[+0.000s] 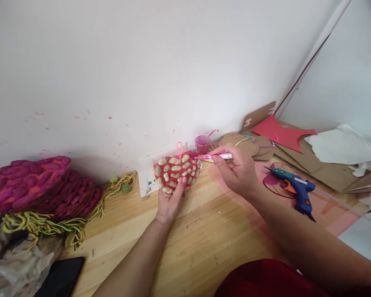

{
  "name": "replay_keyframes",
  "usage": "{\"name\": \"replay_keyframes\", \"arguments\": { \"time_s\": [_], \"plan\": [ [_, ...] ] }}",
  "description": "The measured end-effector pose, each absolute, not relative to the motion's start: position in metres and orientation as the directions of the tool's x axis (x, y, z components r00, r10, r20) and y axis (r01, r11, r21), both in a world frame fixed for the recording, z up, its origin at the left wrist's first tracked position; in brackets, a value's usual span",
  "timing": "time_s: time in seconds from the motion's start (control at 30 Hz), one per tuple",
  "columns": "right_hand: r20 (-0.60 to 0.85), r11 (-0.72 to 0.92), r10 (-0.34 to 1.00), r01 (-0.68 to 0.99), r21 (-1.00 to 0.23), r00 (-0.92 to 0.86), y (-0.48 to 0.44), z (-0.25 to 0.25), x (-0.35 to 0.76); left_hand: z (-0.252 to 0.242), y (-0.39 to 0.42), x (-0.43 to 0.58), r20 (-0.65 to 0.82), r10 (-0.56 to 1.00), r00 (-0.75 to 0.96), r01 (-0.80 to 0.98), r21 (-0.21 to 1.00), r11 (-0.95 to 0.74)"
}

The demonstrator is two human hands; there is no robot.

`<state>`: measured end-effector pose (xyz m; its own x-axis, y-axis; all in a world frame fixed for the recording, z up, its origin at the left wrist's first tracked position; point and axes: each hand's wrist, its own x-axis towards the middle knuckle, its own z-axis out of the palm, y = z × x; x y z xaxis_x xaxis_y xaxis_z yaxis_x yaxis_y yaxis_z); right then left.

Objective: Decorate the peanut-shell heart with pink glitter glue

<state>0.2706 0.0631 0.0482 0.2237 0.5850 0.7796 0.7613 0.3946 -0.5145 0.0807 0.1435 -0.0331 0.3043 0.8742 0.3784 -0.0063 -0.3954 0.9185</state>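
Note:
My left hand [170, 204] holds a red piece covered with glued-on peanuts [176, 168], its thumb over the front and the other fingers hidden behind. A pink cord loop [179, 149] stands up from the top of the piece. In my right hand [238, 173] is a paintbrush [225, 156] with a white, pink-smeared handle. Its pink tip meets the upper right edge of the piece, where a peanut looks pink. Just behind the brush stands a plastic cup [203, 145] smeared with magenta paint.
At the left, magenta-painted peanut pieces [27, 181] are stacked above yellow-green cords [43, 225]. A dark phone-like slab [63, 274] lies at the front left. On the right are a blue glue gun [299, 192], brown cardboard discs [235, 142] and red paper [284, 133]. A white wall [136, 74] rises behind.

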Motion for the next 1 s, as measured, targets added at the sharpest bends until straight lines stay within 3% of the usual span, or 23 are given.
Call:
{"name": "replay_keyframes", "arguments": {
  "time_s": [0.1,0.2,1.0],
  "plan": [
    [0.784,0.4,0.574,0.756,-0.518,0.234,0.0628,0.0491,0.2709,-0.0356,0.1441,0.0807,0.221,0.926,0.305,-0.06,0.975,-0.213],
    [0.793,0.425,0.558,0.737,-0.526,0.244,0.0621,0.0502,0.2703,-0.037,0.1442,0.0799,0.162,0.936,0.311,-0.081,0.986,-0.144],
    [0.812,0.442,0.542,0.748,-0.495,0.217,0.056,0.0533,0.2684,-0.0331,0.1424,0.0805,0.062,0.953,0.297,-0.189,0.982,-0.005]
  ]
}}
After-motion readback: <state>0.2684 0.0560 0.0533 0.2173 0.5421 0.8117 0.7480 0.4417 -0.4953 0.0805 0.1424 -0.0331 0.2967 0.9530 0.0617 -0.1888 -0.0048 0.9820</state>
